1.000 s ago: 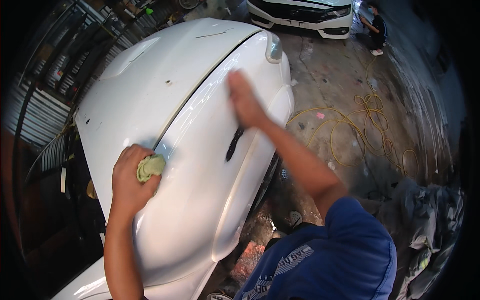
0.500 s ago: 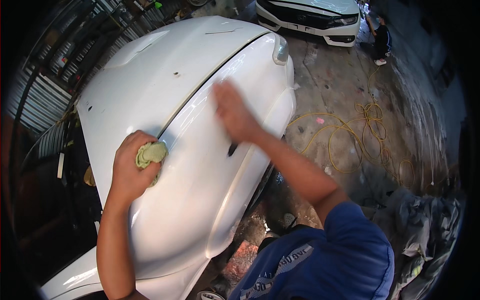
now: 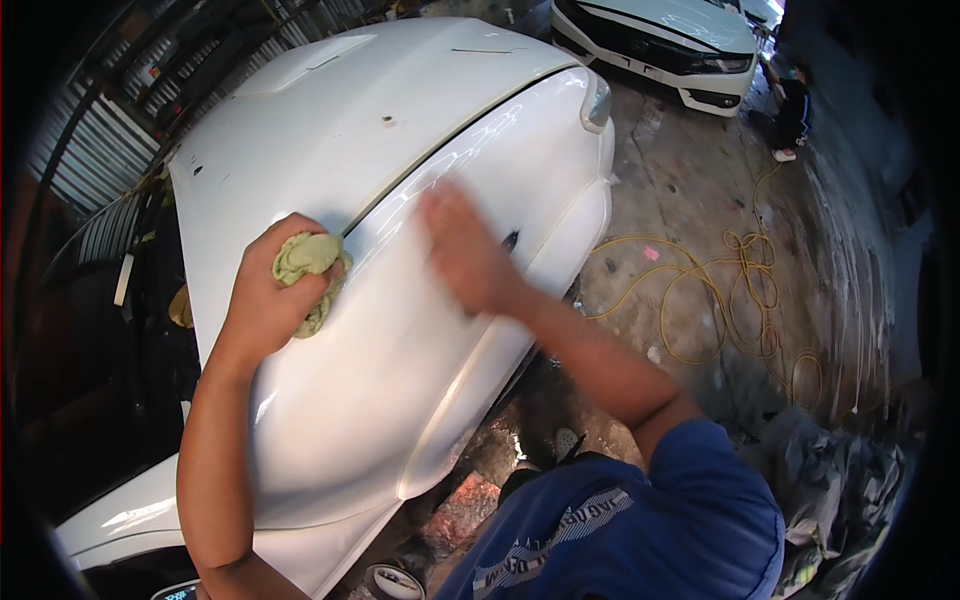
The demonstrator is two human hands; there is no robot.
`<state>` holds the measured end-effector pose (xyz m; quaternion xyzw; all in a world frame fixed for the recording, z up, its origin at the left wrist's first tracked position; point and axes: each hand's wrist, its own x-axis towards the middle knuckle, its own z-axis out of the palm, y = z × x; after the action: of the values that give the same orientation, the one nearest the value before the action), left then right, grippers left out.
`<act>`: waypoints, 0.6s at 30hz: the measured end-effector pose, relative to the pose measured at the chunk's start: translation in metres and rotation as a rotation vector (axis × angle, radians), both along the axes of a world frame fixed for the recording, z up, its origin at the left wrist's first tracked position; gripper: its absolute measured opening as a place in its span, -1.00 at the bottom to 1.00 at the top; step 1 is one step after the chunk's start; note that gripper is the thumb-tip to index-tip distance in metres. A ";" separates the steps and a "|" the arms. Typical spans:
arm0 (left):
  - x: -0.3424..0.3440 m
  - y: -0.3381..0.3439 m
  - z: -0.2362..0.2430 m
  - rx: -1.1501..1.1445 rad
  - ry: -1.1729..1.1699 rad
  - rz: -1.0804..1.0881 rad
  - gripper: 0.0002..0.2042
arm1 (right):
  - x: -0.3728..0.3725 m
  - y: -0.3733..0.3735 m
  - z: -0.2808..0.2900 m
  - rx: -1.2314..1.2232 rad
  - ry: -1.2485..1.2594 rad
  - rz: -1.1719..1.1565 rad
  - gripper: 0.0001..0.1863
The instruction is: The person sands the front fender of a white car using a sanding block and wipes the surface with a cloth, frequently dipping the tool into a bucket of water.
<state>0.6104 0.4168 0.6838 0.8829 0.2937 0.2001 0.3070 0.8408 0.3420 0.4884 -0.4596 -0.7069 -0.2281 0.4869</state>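
Note:
My left hand [image 3: 268,290] is closed round a crumpled pale green cloth [image 3: 308,262]. It rests at the near end of the dark seam between the white car's hood [image 3: 290,140] and its front fender [image 3: 370,390]. To the right, my right hand [image 3: 468,252] is over the glossy fender, smeared by motion. Its fingers are too blurred to read, and no object shows in it. A small dark opening [image 3: 511,240] in the fender lies just right of that hand. The clear headlight [image 3: 597,105] sits at the fender's far end.
Ahead stands another white car [image 3: 660,45], with a person [image 3: 790,115] crouching beside it. A yellow hose [image 3: 690,270] lies looped on the stained floor at right. Grey plastic sheeting [image 3: 840,480] is heaped at lower right. A round container [image 3: 395,582] stands by the fender's near edge.
The view has shifted, so the car appears farther right. My right hand has slid nearer to me along the fender, uncovering the small dark opening. My left hand still grips the cloth.

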 end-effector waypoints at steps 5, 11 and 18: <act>0.017 0.001 0.004 0.075 0.042 -0.054 -0.78 | 0.161 0.039 -0.008 -0.161 0.641 -0.340 -0.38; -0.003 0.014 -0.005 -0.174 -0.085 -0.040 -0.81 | -0.128 -0.013 0.019 -0.198 0.169 -0.207 -0.37; 0.000 0.007 0.010 -0.139 -0.089 -0.045 -0.82 | 0.041 0.018 -0.006 0.019 0.326 -0.252 -0.41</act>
<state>0.6105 0.4243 0.6941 0.8562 0.2728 0.2113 0.3846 0.8818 0.3600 0.4827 -0.5708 -0.5534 -0.2162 0.5668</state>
